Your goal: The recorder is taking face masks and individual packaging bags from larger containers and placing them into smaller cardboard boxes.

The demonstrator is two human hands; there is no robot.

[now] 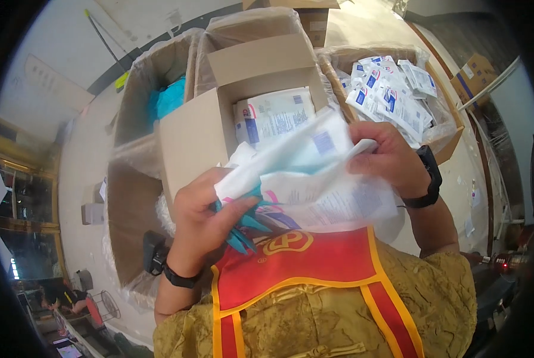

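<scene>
Both hands hold an opened white paper packet [338, 206] with printing, spread out above the front of a cardboard box. My left hand [201, 206] is closed, its thumb and fingers pinching the packet's left end together with a teal glove [242, 235], whose thin fingers hang down below. More teal shows faintly through the paper. My right hand [386, 158] grips the packet's upper right edge between thumb and bent fingers. Motion blurs part of the paper. Beneath my hands the open cardboard box [186, 143] contains flat printed packets [276, 113].
A plastic-lined carton [452, 140] at right holds many loose white packets [392, 89]. At left, another lined carton [132, 107] has teal gloves [170, 100] in it. A lined carton [132, 224] stands near my left forearm. A brown box [475, 74] sits far right.
</scene>
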